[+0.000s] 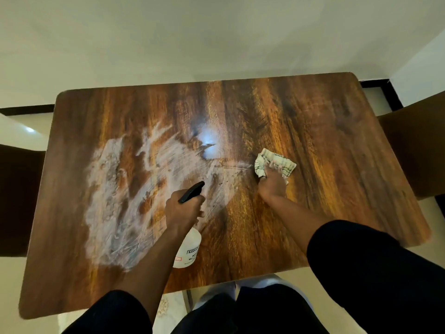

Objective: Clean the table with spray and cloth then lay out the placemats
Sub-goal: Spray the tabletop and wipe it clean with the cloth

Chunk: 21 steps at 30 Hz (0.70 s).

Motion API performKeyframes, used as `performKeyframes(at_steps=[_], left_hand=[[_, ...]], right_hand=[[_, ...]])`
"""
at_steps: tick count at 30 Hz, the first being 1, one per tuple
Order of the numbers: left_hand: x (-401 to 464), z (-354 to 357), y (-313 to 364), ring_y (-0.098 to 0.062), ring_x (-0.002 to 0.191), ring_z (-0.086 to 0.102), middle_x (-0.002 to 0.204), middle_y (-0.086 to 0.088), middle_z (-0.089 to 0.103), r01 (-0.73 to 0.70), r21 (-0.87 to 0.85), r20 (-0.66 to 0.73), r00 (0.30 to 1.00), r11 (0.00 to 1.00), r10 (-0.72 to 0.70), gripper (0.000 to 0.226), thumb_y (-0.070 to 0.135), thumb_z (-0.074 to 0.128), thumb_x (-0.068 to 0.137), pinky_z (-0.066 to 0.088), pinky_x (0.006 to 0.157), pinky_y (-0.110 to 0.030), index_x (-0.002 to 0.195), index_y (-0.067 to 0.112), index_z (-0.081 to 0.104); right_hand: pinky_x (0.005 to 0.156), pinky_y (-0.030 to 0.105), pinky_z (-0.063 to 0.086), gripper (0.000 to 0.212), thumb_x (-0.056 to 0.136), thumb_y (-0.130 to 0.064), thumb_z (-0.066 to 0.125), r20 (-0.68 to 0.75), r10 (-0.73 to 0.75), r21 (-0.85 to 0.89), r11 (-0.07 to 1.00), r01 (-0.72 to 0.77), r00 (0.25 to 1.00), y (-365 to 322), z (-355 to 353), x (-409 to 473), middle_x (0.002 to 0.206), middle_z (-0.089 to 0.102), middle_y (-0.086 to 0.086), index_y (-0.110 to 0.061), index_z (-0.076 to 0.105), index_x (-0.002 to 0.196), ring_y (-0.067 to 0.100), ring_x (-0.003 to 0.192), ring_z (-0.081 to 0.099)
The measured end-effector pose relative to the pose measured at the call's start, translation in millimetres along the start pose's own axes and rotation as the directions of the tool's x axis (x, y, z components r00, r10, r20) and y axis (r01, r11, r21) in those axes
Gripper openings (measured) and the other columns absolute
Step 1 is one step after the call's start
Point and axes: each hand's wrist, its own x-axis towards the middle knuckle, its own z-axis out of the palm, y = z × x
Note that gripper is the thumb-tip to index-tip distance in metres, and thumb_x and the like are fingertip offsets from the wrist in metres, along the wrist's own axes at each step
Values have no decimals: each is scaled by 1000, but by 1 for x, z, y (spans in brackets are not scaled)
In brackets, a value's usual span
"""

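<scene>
A brown wood-grain table (313, 131) fills the view. White smeared residue (115, 201) covers its left and middle part. My left hand (183, 210) grips the neck of a white spray bottle (189, 249) with a black trigger head (191, 192), held above the table's near middle. My right hand (273, 183) holds a crumpled white cloth with dark lines (265, 160) pressed on the table right of centre, at the right end of the smear. No placemats are in view.
Dark brown chairs stand at the left side (16, 201) and right side (419, 150) of the table. A white wall (216, 32) rises behind the far edge. Pale floor tiles show below the near edge (168, 309).
</scene>
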Motion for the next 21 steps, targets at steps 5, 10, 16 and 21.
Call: performKeyframes(at_steps=[5,10,16,21], left_hand=[[-16,-6,-16,-27,61,79,63,-8,75,70,-12,-62,996,997,-71,12,12,71,88,58,59,-38,79,5,75],[-38,-12,-35,-29,47,67,52,-9,66,97,-44,-142,984,994,-103,14,12,71,90,50,59,-38,79,7,78],[-60,-9,-47,-27,50,62,62,-19,70,131,-111,-214,965,985,-152,14,14,71,91,51,60,-38,82,12,82],[-67,3,-44,-34,56,70,63,-13,74,133,-177,-209,963,975,-170,20,17,69,87,53,61,-39,71,15,80]], right_hand=[[124,40,13,58,100,-8,52,72,-150,64,987,145,986,-50,13,-7,166,25,3,-21,40,156,23,157,9],[126,41,20,59,100,-5,49,216,-348,80,937,339,912,-87,38,-27,167,24,-1,-25,40,155,20,157,9],[127,48,4,65,102,-15,52,398,-586,-49,755,654,706,-86,68,-57,169,13,-3,-26,25,160,20,157,-2],[126,52,12,59,104,-26,43,443,-635,-107,663,741,633,-50,42,-29,169,8,-7,-29,25,160,18,157,0]])
